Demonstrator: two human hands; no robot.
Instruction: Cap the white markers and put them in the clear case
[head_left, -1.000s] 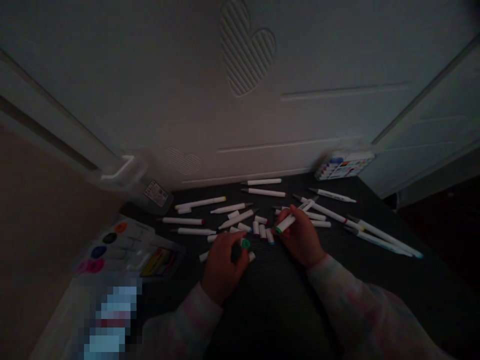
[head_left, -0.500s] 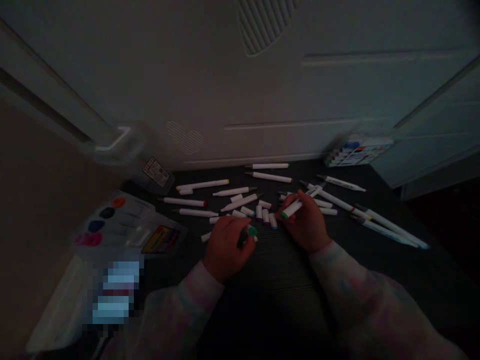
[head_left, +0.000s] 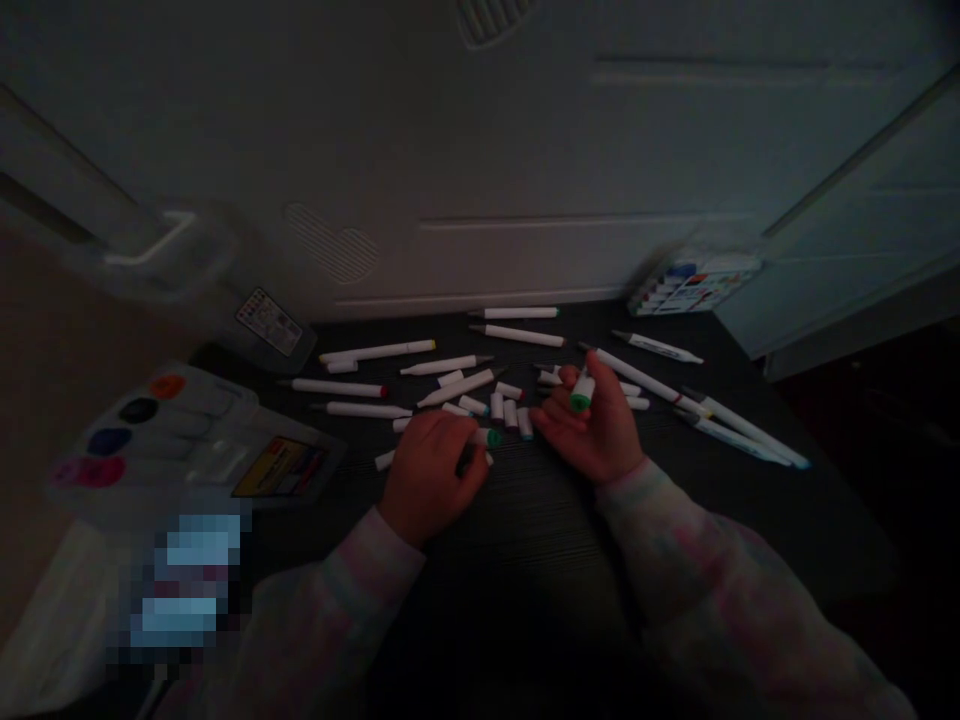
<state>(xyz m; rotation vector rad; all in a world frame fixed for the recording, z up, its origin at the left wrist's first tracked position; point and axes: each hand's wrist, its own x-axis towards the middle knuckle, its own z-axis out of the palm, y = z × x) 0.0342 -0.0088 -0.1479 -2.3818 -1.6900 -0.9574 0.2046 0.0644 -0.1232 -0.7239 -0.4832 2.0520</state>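
Note:
My left hand (head_left: pixel 431 475) is closed, with a green-ended white marker cap (head_left: pixel 487 437) showing past its fingertips. How far the cap reaches into the fingers is hidden. To the right, my right hand (head_left: pixel 600 420) pinches a white marker (head_left: pixel 584 388) between thumb and finger. Its green end points toward me, and its other fingers are loosely curled. Between and behind the hands lie several loose white caps (head_left: pixel 511 414). An uncapped white marker (head_left: pixel 459 388) with a grey tip lies just beyond them.
More white markers, one with a red end (head_left: pixel 337 388), are spread over the dark table (head_left: pixel 540 530). A clear case with coloured ends (head_left: pixel 169 410) and a pixelated bright patch (head_left: pixel 191 580) are at left. A boxed marker set (head_left: pixel 694 283) stands at back right, against a pale panelled surface (head_left: pixel 525 150).
The marker in my right hand has turned so its green end faces me more directly. The cap in my left hand has swung to point rightward. The view has shifted slightly.

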